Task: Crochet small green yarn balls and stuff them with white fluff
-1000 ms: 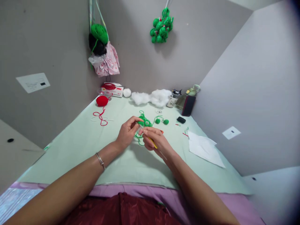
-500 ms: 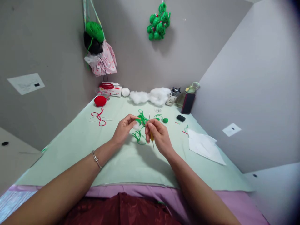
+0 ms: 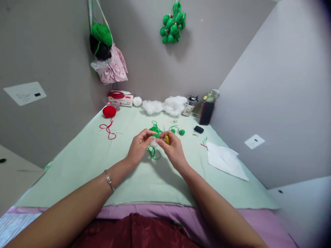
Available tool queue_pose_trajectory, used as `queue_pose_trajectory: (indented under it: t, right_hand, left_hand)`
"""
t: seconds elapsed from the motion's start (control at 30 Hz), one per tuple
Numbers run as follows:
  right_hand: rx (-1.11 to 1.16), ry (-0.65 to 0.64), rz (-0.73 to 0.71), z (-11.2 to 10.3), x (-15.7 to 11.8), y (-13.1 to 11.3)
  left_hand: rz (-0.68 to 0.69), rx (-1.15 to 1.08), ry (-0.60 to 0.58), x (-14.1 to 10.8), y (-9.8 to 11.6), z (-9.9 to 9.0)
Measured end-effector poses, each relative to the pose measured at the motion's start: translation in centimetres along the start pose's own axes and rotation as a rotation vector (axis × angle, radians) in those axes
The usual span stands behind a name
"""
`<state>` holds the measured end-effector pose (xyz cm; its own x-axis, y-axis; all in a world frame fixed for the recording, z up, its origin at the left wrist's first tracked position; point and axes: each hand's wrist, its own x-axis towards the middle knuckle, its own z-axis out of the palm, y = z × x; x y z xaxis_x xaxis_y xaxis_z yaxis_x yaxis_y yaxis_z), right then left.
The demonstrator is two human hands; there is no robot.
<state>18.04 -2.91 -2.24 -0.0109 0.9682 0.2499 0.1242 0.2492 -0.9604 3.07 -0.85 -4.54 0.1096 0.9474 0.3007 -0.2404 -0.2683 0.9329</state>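
Observation:
My left hand (image 3: 139, 146) pinches a small green crocheted piece (image 3: 155, 135) with a tuft of white stuffing (image 3: 153, 142) at its near side. My right hand (image 3: 172, 148) has its thumb at the same tuft and holds a crochet hook with a yellow grip (image 3: 167, 139), its metal tip pointing up and away. Loose green yarn (image 3: 154, 153) lies on the table just below the fingers, and more is tangled behind them. How far the stuffing sits inside the green piece is hidden by the fingers.
On the pale green tabletop (image 3: 124, 193) are a red yarn ball (image 3: 109, 111), white stuffing (image 3: 174, 105), a cup (image 3: 188, 109), a phone (image 3: 207, 113), a black case (image 3: 199, 129), small green balls (image 3: 181, 132) and white cloth (image 3: 226, 158). Green crocheted pieces (image 3: 172, 27) hang above.
My right hand has moved left against the stuffing, close to my left hand. The hook has turned, so its lower end no longer shows below the hand. The view has shifted slightly.

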Motion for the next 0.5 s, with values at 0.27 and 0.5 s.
queue_pose_trajectory:
  t: [0.27, 0.5]
  right_hand:
    - [0.328, -0.369, 0.345, -0.01, 0.01, -0.35]
    - [0.258, -0.199, 0.330, -0.33, 0.44, -0.38]
  left_hand:
    - [-0.011, -0.064, 0.045, 0.16, 0.30, 0.06]
    - [0.015, -0.055, 0.053, -0.01, 0.60, 0.38]
